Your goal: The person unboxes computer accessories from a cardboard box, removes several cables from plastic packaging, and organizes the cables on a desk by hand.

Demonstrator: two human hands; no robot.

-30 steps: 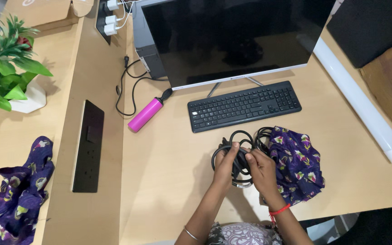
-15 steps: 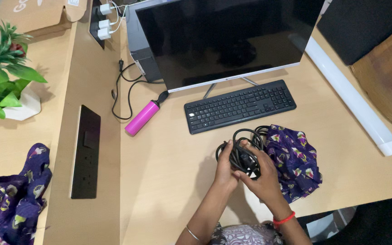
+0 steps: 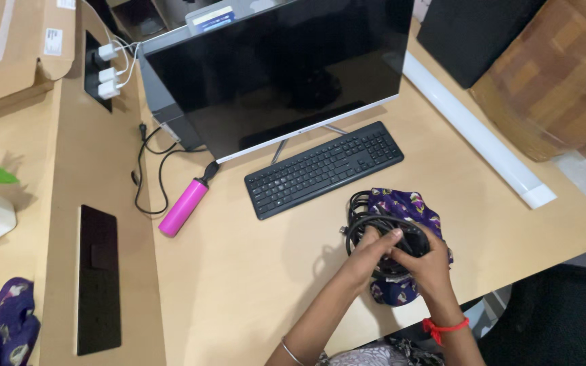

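Near the front edge of the counter (image 3: 252,271), toward its right half, both hands meet over a coiled bundle of black cable (image 3: 382,227). The left hand (image 3: 369,252) closes its fingers around the near-left side of the coil; the right hand (image 3: 430,263), with a red thread band (image 3: 446,327) at the wrist, grips the coil from the near-right side. The coil rests on a purple floral cloth (image 3: 412,207), which shows beyond and beneath the hands. Farther back, a black keyboard (image 3: 323,168) lies at an angle in front of a dark monitor (image 3: 272,71) on a thin stand. Left of the keyboard, a magenta cylindrical device (image 3: 183,207) lies on the counter with a black cord plugged into its far end. A long white bar (image 3: 477,132) runs along the right edge. A black socket panel (image 3: 98,278) sits in the raised strip on the left, and another purple cloth (image 3: 5,329) lies at the near-left corner.
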